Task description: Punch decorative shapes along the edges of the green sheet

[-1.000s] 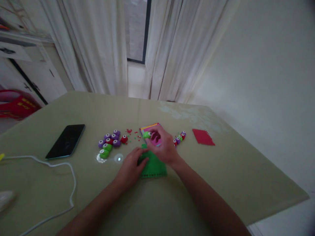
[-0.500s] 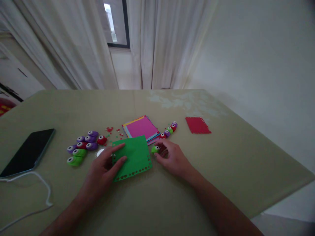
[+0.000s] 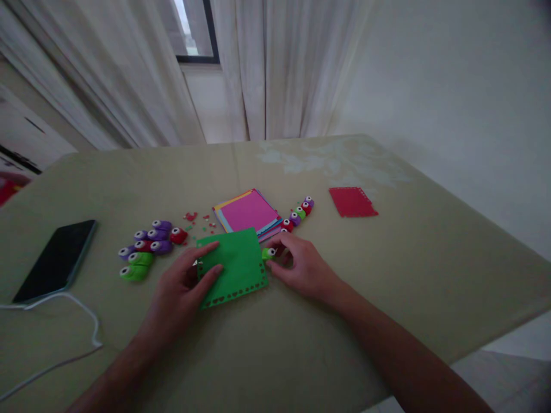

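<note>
green paper (image 3: 239,259) in left hand (image 3: 178,287); green punch (image 3: 267,254) in right hand (image 3: 306,267), at edge

On a table (image 3: 387,269), a person's left hand (image 3: 176,284) holds a green paper square (image 3: 235,261) with heart-shaped holes (image 3: 221,299) along its lower edge. The right hand (image 3: 301,265) pinches a small green one-eyed punch (image 3: 267,254) at the sheet's right edge; whether the paper sits inside it is hard to tell. Behind lies stacked coloured paper (image 3: 250,212), magenta on top. Similar punches (image 3: 160,246) cluster at left, near a dark tablet (image 3: 58,258); red paper (image 3: 352,202) lies at right.
</note>
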`<state>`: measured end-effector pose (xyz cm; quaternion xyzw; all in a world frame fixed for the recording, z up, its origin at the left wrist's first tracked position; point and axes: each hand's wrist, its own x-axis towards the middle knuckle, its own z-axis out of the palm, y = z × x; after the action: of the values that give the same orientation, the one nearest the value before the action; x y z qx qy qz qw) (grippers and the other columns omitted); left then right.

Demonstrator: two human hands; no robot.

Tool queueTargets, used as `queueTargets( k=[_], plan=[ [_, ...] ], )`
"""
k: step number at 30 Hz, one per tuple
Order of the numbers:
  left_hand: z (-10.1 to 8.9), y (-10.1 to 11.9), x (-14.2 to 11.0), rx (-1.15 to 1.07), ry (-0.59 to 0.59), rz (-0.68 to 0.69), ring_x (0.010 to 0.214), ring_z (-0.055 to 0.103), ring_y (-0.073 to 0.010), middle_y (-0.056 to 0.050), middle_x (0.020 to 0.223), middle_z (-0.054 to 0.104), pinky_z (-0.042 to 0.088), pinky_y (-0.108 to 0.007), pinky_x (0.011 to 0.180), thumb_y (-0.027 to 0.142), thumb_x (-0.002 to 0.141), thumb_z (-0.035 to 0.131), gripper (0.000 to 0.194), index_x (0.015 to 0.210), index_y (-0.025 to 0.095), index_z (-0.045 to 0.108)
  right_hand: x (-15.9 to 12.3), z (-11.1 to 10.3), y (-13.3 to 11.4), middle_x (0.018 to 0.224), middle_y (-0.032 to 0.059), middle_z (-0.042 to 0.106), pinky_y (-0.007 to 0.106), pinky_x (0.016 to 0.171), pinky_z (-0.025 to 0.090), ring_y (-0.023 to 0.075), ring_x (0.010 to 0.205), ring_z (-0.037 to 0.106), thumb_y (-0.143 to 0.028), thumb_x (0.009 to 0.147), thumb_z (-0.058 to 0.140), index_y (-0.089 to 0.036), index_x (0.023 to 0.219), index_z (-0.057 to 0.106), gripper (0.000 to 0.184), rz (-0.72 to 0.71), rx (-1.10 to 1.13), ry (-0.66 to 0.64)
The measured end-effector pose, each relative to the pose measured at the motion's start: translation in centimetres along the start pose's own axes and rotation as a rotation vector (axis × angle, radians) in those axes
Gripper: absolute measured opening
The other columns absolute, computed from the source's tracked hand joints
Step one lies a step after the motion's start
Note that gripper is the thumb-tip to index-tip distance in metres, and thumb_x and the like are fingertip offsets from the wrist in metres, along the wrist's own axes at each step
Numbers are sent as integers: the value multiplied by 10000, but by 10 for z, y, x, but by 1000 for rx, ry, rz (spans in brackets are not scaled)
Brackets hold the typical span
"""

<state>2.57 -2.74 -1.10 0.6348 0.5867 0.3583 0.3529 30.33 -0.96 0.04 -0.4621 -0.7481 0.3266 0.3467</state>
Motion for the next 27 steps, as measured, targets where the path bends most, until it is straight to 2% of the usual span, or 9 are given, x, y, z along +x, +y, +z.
queueTargets(
  k=[7,12,17,22,27],
  plan=[
    [0,9,-1,-59,9,-63,582,587,-135,-62,1099,731,413,-207,405,580,860,745,591,1363,277,679,0,1,1,1119,55,715,305,826,537,177,907,661,-76,844,734,-203,1149,666,338,-27,-38,-12],
    [0,11,-2,-132,-6,-105,530,568,-122,-30,918,733,411,-199,398,573,846,770,628,1379,258,667,0,0,2,1128,55,715,304,837,538,183,940,663,-41,823,725,-206,1137,668,359,-61,-50,-6],
    [0,12,-1,-172,2,-123,529,601,-137,-23,850,737,418,-203,386,558,838,789,622,1362,242,677,0,0,1,1145,64,715,327,868,543,207,1016,660,-22,823,692,-214,1137,674,368,-83,-63,-11],
    [0,15,0,-259,-14,-183,514,626,-157,-34,829,763,478,-240,396,579,806,812,701,1385,217,656,0,1,1,1118,72,720,360,890,550,226,1031,665,-52,839,688,-223,1124,675,333,-103,-87,18],
    [2,14,1,-240,4,-160,522,605,-136,-18,813,732,440,-212,387,556,811,813,660,1360,218,675,0,1,0,1120,78,729,361,882,557,225,1008,677,-115,870,725,-216,1138,675,291,-87,-90,50]
  ],
)
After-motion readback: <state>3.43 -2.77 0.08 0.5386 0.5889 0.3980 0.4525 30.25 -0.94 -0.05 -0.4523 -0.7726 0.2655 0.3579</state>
